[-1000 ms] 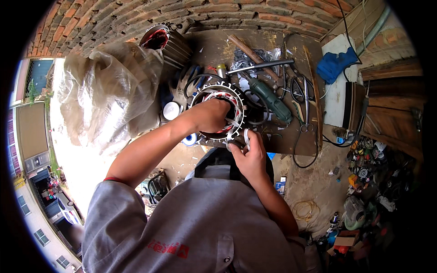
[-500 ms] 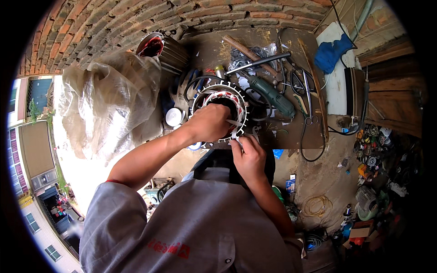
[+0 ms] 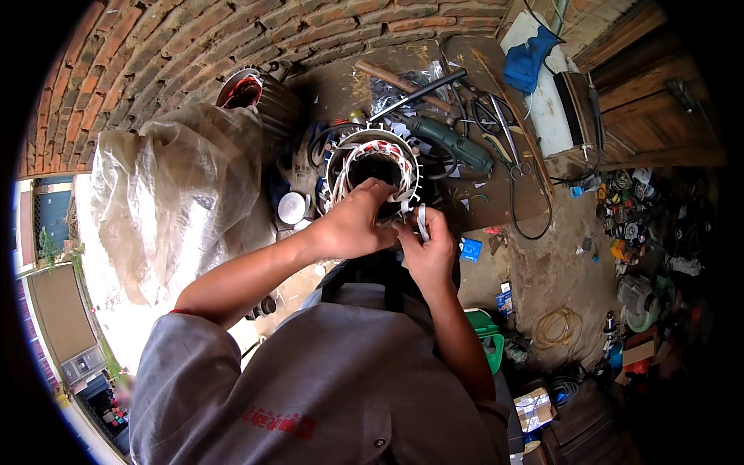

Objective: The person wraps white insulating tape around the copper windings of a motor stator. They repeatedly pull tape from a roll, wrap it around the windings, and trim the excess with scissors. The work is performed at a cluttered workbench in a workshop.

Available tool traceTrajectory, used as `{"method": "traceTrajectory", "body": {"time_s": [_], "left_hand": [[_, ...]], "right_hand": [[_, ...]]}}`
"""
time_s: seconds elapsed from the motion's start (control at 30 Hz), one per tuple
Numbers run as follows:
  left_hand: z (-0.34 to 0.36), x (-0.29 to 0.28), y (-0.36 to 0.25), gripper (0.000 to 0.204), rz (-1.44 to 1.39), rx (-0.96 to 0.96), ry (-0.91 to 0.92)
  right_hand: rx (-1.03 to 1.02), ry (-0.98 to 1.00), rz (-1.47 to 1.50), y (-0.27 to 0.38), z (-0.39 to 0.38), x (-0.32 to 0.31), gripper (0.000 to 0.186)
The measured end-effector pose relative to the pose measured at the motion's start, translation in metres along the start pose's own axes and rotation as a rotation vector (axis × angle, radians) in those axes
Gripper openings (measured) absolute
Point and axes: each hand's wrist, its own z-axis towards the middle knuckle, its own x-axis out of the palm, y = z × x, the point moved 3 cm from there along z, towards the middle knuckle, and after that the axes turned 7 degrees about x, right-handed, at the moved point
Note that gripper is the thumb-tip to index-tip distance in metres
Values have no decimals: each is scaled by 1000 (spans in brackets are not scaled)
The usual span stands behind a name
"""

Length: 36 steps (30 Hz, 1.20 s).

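Observation:
A motor stator (image 3: 332,180) stands on the bench with its round opening facing up, a toothed rim around it and red and white windings (image 3: 377,149) inside. My left hand (image 3: 353,222) lies over the near rim, its fingers curled at the windings' near edge; what they grip, if anything, is hidden. Close by on the right, my right hand (image 3: 431,246) is closed on a white tape (image 3: 422,223), a loop of which sticks up beside the fingers. The two thumbs nearly meet just in front of the rim.
Behind the stator lie a green power tool (image 3: 453,145), a hammer (image 3: 403,84) and scissors (image 3: 521,170). A white spool (image 3: 292,208) sits left of it, near a plastic sheet (image 3: 170,201). Another motor housing (image 3: 271,105) stands farther back, by the brick wall (image 3: 194,46).
My left hand has drawn back from inside the stator to its near rim, closer to my right hand. A tape loop now stands up at the right fingers. The whole view has shifted.

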Motion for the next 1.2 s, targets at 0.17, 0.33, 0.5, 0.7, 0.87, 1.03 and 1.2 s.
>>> {"method": "traceTrajectory", "body": {"time_s": [0.17, 0.33, 0.5, 0.7, 0.87, 1.03, 1.2], "left_hand": [[-7, 16, 5, 51, 264, 146, -184], [-9, 26, 8, 45, 361, 239, -320], [-11, 26, 7, 43, 383, 259, -314], [-13, 22, 7, 42, 424, 249, -261], [-10, 21, 6, 40, 457, 313, -253], [-15, 25, 12, 42, 548, 323, -272], [-11, 24, 13, 51, 723, 413, -221]], "right_hand": [[-195, -101, -142, 1, 3, 1, 16], [-259, -87, -320, -2, 2, 2, 12], [-286, 12, -232, 7, 6, -2, 8], [-169, 185, 5, 38, -11, -28, 11], [-366, 685, 79, 81, -70, -11, 9], [-674, 326, -81, 121, -40, -34, 7], [29, 489, 1106, 81, -33, 0, 17]]}}
